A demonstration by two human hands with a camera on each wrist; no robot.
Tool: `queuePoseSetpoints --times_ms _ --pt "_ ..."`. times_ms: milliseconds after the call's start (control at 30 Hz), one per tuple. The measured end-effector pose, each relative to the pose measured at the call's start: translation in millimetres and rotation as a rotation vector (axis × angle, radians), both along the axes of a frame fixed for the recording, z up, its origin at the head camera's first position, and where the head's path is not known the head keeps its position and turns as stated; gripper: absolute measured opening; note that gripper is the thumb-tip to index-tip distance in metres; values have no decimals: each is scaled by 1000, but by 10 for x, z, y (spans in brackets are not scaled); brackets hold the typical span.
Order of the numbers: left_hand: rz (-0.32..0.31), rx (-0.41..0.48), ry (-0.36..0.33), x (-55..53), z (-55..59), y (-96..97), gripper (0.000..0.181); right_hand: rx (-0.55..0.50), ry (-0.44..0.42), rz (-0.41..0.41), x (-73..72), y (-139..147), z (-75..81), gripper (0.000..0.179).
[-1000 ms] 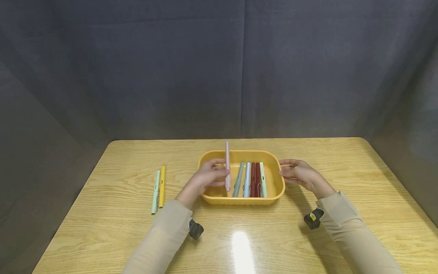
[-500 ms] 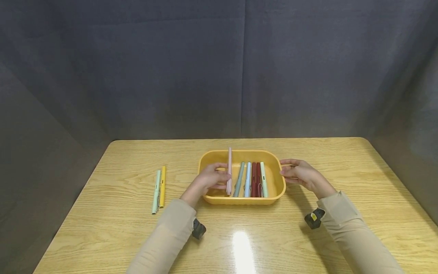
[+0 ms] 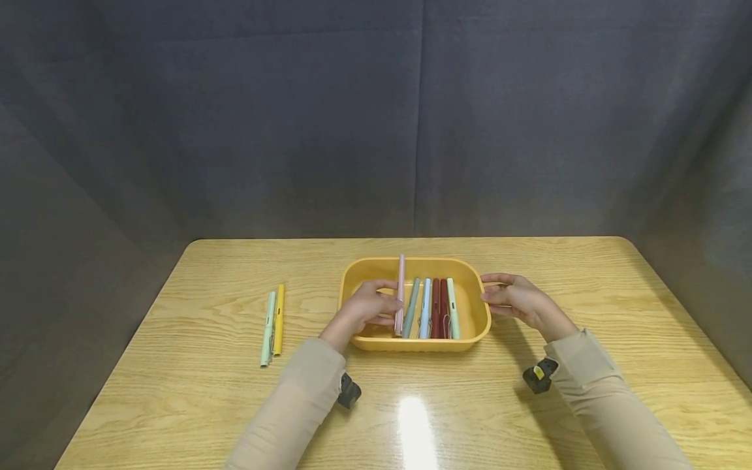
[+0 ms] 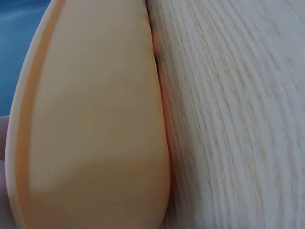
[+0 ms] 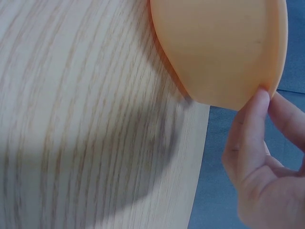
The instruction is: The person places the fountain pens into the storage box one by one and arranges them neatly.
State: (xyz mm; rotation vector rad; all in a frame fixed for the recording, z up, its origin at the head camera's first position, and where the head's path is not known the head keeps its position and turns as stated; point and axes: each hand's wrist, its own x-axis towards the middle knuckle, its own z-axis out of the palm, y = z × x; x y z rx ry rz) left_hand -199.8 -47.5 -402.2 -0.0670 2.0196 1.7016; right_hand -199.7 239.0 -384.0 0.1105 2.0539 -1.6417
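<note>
My left hand (image 3: 369, 305) pinches a pink pen (image 3: 401, 271) inside the yellow tray (image 3: 420, 345). The pen leans with its far end raised to the back rim and its near end low. Just right of it lie a grey-green pen (image 3: 412, 307), a light blue pen (image 3: 425, 307), two dark red pens (image 3: 435, 307) and a pale green pen (image 3: 452, 307), side by side. My right hand (image 3: 521, 301) holds the tray's right rim between thumb and fingers. In the left wrist view the tray wall (image 4: 95, 109) hides the pen and most of that hand.
To the left of the tray a mint pen (image 3: 267, 329) and a yellow pen (image 3: 279, 320) lie together on the wooden table (image 3: 176, 365). A dark curtain (image 3: 294, 130) hangs behind the table and at both sides.
My left hand has moved right and lowered the pink pen toward the tray's floor, close beside the grey-green pen. The right hand stays at the rim.
</note>
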Motion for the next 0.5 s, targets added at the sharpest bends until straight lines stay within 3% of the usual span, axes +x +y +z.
queuePoseSetpoints --times_ms 500 --pt "2 -76 -30 -7 -60 9 45 16 3 3 -12 9 -16 61"
